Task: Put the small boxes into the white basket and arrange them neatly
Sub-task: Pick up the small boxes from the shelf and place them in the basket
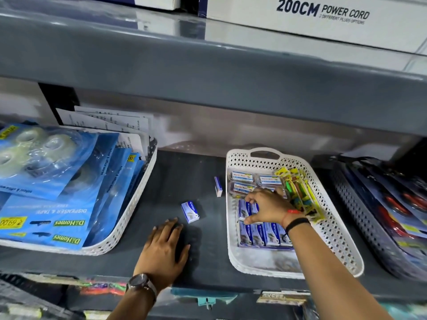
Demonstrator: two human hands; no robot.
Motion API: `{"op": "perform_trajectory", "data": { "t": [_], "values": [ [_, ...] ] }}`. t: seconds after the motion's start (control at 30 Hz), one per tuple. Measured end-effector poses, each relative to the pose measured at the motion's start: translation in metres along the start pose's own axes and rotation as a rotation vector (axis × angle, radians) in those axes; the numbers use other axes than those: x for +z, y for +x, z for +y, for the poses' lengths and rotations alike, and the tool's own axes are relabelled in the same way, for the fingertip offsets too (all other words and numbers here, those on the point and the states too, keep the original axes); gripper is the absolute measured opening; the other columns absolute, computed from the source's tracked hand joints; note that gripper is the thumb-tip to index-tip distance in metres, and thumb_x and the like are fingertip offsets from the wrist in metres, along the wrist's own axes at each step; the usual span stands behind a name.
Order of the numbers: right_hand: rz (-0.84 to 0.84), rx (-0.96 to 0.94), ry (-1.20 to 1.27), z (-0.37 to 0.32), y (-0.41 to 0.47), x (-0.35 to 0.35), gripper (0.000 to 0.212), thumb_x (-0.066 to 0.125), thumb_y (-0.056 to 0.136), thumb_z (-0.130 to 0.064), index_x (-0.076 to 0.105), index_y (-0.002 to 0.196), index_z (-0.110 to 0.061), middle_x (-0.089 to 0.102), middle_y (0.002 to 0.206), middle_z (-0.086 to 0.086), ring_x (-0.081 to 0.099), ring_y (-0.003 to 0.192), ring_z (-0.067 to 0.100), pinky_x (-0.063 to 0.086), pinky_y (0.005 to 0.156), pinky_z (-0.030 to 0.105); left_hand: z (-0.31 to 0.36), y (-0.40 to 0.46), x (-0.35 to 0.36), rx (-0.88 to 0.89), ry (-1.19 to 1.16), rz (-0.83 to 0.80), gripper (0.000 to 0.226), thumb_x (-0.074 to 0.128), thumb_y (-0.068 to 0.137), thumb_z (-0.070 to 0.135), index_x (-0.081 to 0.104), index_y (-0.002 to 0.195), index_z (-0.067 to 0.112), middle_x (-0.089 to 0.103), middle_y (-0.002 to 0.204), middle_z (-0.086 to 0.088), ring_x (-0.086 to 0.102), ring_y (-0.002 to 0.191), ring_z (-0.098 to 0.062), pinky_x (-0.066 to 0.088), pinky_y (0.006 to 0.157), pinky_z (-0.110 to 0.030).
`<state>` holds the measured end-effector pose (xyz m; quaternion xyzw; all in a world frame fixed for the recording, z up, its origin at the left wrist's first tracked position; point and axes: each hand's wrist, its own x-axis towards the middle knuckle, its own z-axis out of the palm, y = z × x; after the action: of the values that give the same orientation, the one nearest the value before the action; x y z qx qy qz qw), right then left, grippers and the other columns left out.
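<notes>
Shelving fills the view: a grey upper shelf [208, 72] carries a white carton [323, 21] printed "200CM POWER CORD", and below it runs a dark lower shelf [184, 181] where the work is going on. At far left on that shelf sits a large white tray [138, 204] stacked with blue tape packs [57, 176] and some printed papers [111, 121] at its back. At far right a dark perforated tray [360, 218] holds blurred packets that cannot be made out.

Between them, right of centre, stands the white basket [342, 250], lattice-walled with a handle at its far end. Clear-lidded cases [254, 179] lie across its far part, and a yellow packet [300, 192] leans along its right wall. Small blue-and-white boxes stand in a tidy row [263, 234] across the basket's middle, with a second row [247, 209] starting just behind it. The near end of the basket floor is bare.

The right hand [270, 209], with a black band and a red thread at the wrist, reaches into the basket, thumb and fingers pinched on a box in that second row. The left hand [164, 245], a watch [141, 282] on its wrist, lies flat and spread on the shelf, holding nothing.

Two boxes are outside the basket: a loose box [190, 212] lies just beyond the left fingertips, apart from them, and a far box [218, 186] stands on edge just beside the basket's left wall.
</notes>
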<state>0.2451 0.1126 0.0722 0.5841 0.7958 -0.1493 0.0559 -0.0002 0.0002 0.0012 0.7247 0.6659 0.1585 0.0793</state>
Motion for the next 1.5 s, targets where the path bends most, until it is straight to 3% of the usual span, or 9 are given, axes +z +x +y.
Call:
{"op": "perform_trajectory", "data": {
  "t": [0.47, 0.53, 0.6, 0.67, 0.87, 1.03, 1.2, 1.37, 1.5],
  "values": [
    [-0.042, 0.029, -0.093, -0.007, -0.003, 0.002, 0.070, 0.071, 0.074, -0.037, 0.039, 0.134, -0.022, 0.036, 0.147, 0.002, 0.034, 0.133, 0.021, 0.019, 0.107, 0.045, 0.001, 0.000, 0.000, 0.001, -0.013, 0.017, 0.056, 0.034, 0.075, 0.042, 0.064, 0.103, 0.004, 0.064, 0.115, -0.017, 0.061, 0.103, -0.035, 0.043, 0.090, -0.054],
    [0.069, 0.006, -0.094, -0.015, -0.004, -0.008, 0.051, 0.067, 0.079, -0.031, 0.048, 0.125, -0.021, 0.045, 0.141, 0.003, 0.040, 0.128, 0.021, 0.020, 0.107, 0.045, 0.000, 0.001, 0.001, 0.002, -0.009, 0.021, 0.054, 0.036, 0.075, 0.041, 0.064, 0.102, 0.004, 0.064, 0.114, -0.017, 0.061, 0.102, -0.035, 0.044, 0.089, -0.054],
    [0.349, -0.081, -0.085, -0.030, 0.002, -0.022, 0.027, 0.061, 0.085, -0.022, 0.057, 0.111, -0.020, 0.058, 0.124, 0.003, 0.052, 0.115, 0.023, 0.027, 0.103, 0.042, 0.000, 0.001, 0.002, 0.006, 0.002, 0.029, 0.047, 0.046, 0.075, 0.038, 0.065, 0.102, 0.005, 0.065, 0.113, -0.017, 0.062, 0.101, -0.034, 0.045, 0.088, -0.055],
    [0.504, -0.197, -0.108, -0.050, 0.016, -0.035, 0.022, 0.060, 0.085, -0.019, 0.060, 0.107, -0.019, 0.062, 0.114, 0.003, 0.056, 0.107, 0.023, 0.033, 0.097, 0.040, -0.001, 0.001, 0.004, 0.020, 0.017, 0.052, 0.042, 0.062, 0.071, 0.031, 0.064, 0.104, 0.005, 0.064, 0.115, -0.017, 0.061, 0.102, -0.034, 0.043, 0.089, -0.056],
    [-0.009, -0.148, -0.559, -0.092, 0.068, -0.037, 0.051, 0.073, 0.073, -0.032, 0.056, 0.114, -0.009, 0.057, 0.123, 0.011, 0.046, 0.119, 0.030, 0.031, 0.104, 0.042, -0.002, 0.001, 0.005, 0.036, 0.061, 0.057, 0.046, 0.076, 0.067, 0.026, 0.063, 0.106, 0.005, 0.064, 0.116, -0.016, 0.061, 0.104, -0.032, 0.045, 0.089, -0.055],
    [-0.033, -0.073, -0.675, -0.094, 0.087, -0.023, 0.033, 0.067, 0.079, -0.015, 0.059, 0.110, -0.006, 0.061, 0.121, 0.014, 0.052, 0.115, 0.032, 0.028, 0.107, 0.043, -0.004, 0.002, 0.006, 0.042, 0.070, 0.049, 0.047, 0.076, 0.064, 0.027, 0.064, 0.105, 0.006, 0.065, 0.115, -0.015, 0.062, 0.102, -0.031, 0.047, 0.087, -0.054],
    [0.103, -0.166, -0.522, -0.084, 0.086, -0.027, 0.031, 0.065, 0.077, -0.014, 0.060, 0.106, -0.009, 0.063, 0.113, 0.012, 0.056, 0.108, 0.030, 0.025, 0.105, 0.044, -0.002, 0.002, 0.003, 0.048, 0.076, 0.060, 0.049, 0.081, 0.057, 0.030, 0.067, 0.098, 0.008, 0.068, 0.109, -0.012, 0.066, 0.096, -0.028, 0.053, 0.077, -0.050],
    [0.365, -0.289, 0.152, -0.062, 0.042, -0.056, 0.058, 0.073, 0.069, -0.017, 0.050, 0.123, -0.017, 0.051, 0.127, 0.004, 0.056, 0.110, 0.018, 0.031, 0.097, 0.034, -0.003, 0.001, 0.003, 0.052, 0.071, 0.089, 0.044, 0.076, 0.061, 0.035, 0.067, 0.097, 0.010, 0.070, 0.107, -0.010, 0.066, 0.095, -0.026, 0.055, 0.072, -0.049],
    [0.366, -0.327, 0.351, -0.033, -0.011, -0.058, 0.059, 0.071, 0.069, -0.008, 0.049, 0.124, -0.017, 0.044, 0.126, 0.006, 0.044, 0.113, 0.011, 0.027, 0.094, 0.003, -0.003, 0.001, 0.005, 0.055, 0.056, 0.087, 0.043, 0.059, 0.065, 0.036, 0.067, 0.097, 0.008, 0.069, 0.106, -0.013, 0.066, 0.094, -0.029, 0.053, 0.074, -0.053]
  ]
}}
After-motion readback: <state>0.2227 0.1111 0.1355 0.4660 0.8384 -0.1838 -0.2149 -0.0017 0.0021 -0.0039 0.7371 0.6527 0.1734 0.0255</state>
